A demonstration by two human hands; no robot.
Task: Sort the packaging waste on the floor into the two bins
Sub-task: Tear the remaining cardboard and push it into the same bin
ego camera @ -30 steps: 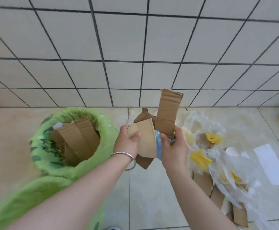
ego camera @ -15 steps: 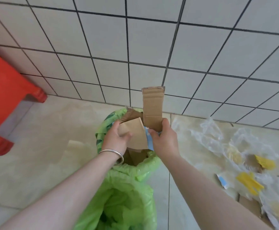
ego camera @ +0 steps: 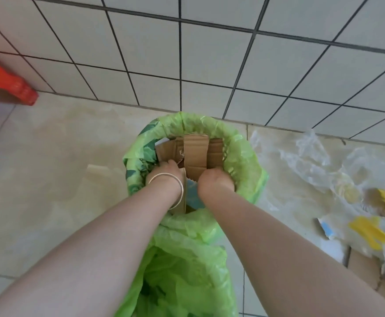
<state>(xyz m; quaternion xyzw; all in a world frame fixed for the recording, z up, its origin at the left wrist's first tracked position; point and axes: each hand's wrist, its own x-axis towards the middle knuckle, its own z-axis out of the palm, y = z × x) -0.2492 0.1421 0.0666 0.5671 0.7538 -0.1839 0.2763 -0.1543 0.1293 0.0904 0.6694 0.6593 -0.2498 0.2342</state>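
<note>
Both hands down in the far bin (ego camera: 244,154) now. Left hand (ego camera: 167,168) curled on cardboard (ego camera: 196,154), pressing it in. Right hand (ego camera: 212,181) beside it, fingers hidden, grip impossible to tell. Near bin (ego camera: 187,271) below the wrists. Plastic wrap (ego camera: 312,161) and yellow scraps (ego camera: 370,232) right of the right hand, on the floor (ego camera: 49,179).

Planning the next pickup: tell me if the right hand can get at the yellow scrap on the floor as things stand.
Probably yes: the yellow scrap lies uncovered to the right. But the right hand is down in the far bin with the cardboard.
</note>
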